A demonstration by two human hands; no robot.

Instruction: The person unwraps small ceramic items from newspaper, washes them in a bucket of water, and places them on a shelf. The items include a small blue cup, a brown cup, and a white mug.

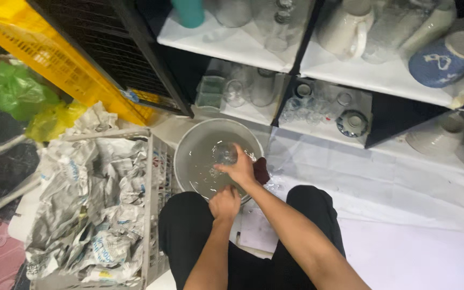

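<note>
My left hand [225,203] is nearest me, curled into a fist at the near rim of the basin [185,146]. Beyond it my right hand [240,169] grips a clear glass [224,153] over the water. Farther back, shelves [232,43] hold glassware.

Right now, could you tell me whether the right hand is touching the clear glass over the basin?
Touching. The head view shows the right hand with fingers closed around the clear glass above the water in the basin.
</note>
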